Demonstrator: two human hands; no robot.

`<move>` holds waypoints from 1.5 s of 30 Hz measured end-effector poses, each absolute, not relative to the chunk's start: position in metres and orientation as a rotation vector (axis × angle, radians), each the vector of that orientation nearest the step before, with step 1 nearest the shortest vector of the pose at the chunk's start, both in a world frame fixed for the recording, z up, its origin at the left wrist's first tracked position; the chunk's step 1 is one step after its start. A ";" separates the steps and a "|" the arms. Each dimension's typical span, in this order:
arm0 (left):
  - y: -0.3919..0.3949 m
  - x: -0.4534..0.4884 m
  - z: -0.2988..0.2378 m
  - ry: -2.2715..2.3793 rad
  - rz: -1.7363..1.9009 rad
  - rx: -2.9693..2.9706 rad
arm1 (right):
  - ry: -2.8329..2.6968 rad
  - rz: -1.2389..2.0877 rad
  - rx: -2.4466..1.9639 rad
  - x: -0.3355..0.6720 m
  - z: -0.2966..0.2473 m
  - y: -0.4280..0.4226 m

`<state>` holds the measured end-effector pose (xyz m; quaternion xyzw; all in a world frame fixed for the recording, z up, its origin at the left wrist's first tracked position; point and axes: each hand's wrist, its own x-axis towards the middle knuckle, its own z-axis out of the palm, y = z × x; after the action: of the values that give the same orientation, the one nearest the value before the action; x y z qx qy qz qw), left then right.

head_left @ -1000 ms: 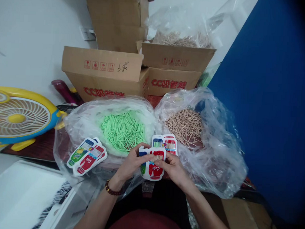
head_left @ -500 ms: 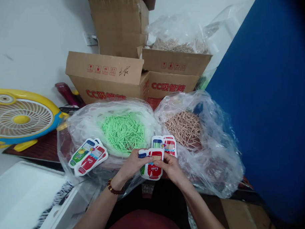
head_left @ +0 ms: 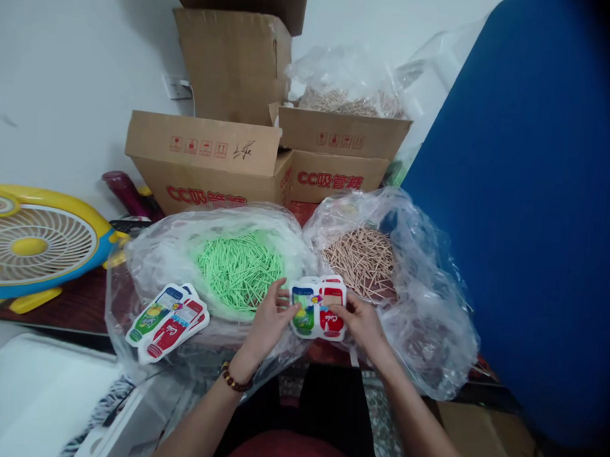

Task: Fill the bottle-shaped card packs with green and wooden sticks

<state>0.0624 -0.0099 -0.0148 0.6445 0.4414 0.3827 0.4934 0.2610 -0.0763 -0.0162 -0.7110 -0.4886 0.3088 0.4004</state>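
Note:
A twin bottle-shaped packet (head_left: 306,320), half green and half red with "Cola" lettering, is held just in front of me. My right hand (head_left: 362,320) pinches its red side, thumb on top. At the green edge, my left hand (head_left: 272,317) has its fingers apart, and its thumb tip overlaps the packet. More such packets show behind the held one, partly covered by it. To the left, a small overlapping pile of packets (head_left: 174,324) lies on clear plastic. Bright green sticks (head_left: 238,269) fill one open bag, and light brown sticks (head_left: 361,260) lie in another.
Cardboard boxes (head_left: 202,161) with red print stand at the back, with a plastic bag of brown sticks (head_left: 347,100) behind. At the left are a yellow-and-blue fan (head_left: 31,245) and a white bin (head_left: 39,386). A blue panel (head_left: 505,215) rises on the right.
The held packet now lies flatter, both bottle halves facing up, close against those behind it. My left fingers have spread off it. The whole view has shifted slightly.

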 end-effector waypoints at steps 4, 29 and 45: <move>-0.014 0.060 -0.027 1.126 0.990 1.937 | -1.476 0.276 -2.335 0.272 -0.011 -0.067; 0.052 -0.177 -0.049 2.399 0.394 2.200 | -2.646 -0.201 -1.545 0.111 -0.011 0.087; 0.073 -0.194 -0.043 2.147 0.694 2.140 | -2.827 -0.084 -1.396 0.111 -0.007 0.100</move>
<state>-0.1940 0.0734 -0.0429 0.6881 0.6902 0.2232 0.0160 0.1110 0.0996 -0.0068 -0.4427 -0.8962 -0.0268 -0.0064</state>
